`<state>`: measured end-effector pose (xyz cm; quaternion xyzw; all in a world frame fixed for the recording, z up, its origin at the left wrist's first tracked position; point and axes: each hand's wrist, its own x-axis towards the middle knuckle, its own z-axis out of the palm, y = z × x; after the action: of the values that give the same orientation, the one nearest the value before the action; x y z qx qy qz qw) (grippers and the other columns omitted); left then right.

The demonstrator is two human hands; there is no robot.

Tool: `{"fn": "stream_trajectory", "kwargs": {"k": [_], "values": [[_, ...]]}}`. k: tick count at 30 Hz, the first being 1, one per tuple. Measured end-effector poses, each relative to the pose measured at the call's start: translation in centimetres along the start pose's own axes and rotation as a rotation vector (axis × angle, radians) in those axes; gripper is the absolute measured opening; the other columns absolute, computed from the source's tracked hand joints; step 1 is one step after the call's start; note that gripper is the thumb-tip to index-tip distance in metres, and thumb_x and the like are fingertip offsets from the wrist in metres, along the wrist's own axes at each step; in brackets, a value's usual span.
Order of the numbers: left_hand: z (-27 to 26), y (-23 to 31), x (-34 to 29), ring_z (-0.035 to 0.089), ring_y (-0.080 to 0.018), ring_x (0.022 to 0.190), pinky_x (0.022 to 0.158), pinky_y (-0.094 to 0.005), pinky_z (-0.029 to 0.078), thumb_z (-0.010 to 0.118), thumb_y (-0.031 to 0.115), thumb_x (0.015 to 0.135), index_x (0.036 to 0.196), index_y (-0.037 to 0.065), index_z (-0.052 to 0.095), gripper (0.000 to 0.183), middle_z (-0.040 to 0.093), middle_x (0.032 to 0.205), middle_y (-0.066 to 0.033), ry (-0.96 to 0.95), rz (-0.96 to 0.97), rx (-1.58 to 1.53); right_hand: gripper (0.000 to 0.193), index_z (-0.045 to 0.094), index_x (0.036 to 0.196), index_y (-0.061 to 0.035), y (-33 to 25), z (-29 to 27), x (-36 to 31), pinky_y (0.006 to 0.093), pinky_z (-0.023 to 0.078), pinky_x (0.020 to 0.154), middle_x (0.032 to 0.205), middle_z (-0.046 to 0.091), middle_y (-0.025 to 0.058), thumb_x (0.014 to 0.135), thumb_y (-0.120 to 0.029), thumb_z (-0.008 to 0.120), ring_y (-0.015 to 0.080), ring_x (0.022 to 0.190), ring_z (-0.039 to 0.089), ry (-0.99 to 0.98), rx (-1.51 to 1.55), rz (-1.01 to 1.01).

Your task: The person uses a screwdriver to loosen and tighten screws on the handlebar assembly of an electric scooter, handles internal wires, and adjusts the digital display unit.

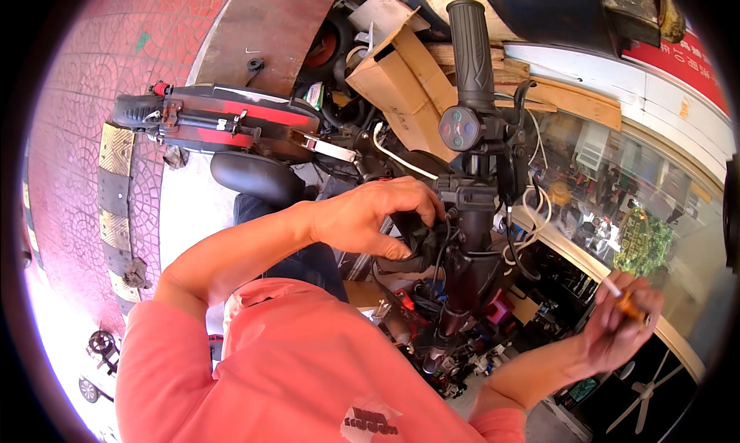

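A black scooter handlebar [476,192] stands in front of me, its ribbed rubber grip [470,53] pointing away. Below that grip sits a round control pad [461,128] with coloured buttons, beside a brake lever [526,96]. My left hand [378,215] is curled over a black part [420,246] just left of the handlebar, thumb below and fingers on top. What that part is stays partly hidden. Out to the right, away from the handlebar, my right hand [617,331] is closed round a screwdriver [630,308] with an orange handle and a pale shaft.
Another scooter [220,123] with red stripes lies to the left, near a black rounded seat [254,177]. A cardboard box [405,88] and wooden boards [574,96] are at the back. A glass case [617,188] stands right; loose white cable [532,227] hangs beside the handlebar.
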<state>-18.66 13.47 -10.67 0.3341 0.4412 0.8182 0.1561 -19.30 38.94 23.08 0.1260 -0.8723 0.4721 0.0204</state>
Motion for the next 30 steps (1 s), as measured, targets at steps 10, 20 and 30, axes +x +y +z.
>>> {"fn": "stream_trajectory", "kwargs": {"k": [10,20,30], "values": [[2.1,-1.8,-1.0,0.063,-0.036,0.121,0.107,-0.0476,0.05,0.085,0.017,0.084,0.117,0.005,0.063,0.041,0.069,0.131,-0.0136,0.204,0.162,0.109,0.011,0.07,0.088,-0.0056,-7.6,18.0,5.1,0.044,0.05,0.059,0.067,0.066,0.0129,0.087,-0.014,0.077,0.0368,0.061,0.067,-0.665,-0.819,-0.015],[3.3,-1.0,-1.7,0.066,-0.036,0.116,0.103,-0.0447,0.054,0.08,0.009,0.08,0.121,0.003,0.065,0.044,0.069,0.12,-0.015,0.299,0.091,0.249,0.024,0.069,0.09,-0.0005,-7.1,20.8,6.0,0.0535,0.054,0.073,0.076,0.069,0.0249,0.094,-0.024,0.071,0.0446,0.079,0.071,-0.71,-0.986,0.134],[4.4,-0.9,-2.5,0.067,-0.0372,0.115,0.097,-0.045,0.056,0.084,0.009,0.075,0.109,0.005,0.063,0.04,0.068,0.123,-0.0146,0.378,0.13,0.295,0.011,0.069,0.102,-0.0028,-2.8,20.9,-8.0,0.0432,0.053,0.065,0.089,0.072,0.0133,0.095,-0.01,0.074,0.0346,0.075,0.071,-0.271,-0.907,-0.292]]}}
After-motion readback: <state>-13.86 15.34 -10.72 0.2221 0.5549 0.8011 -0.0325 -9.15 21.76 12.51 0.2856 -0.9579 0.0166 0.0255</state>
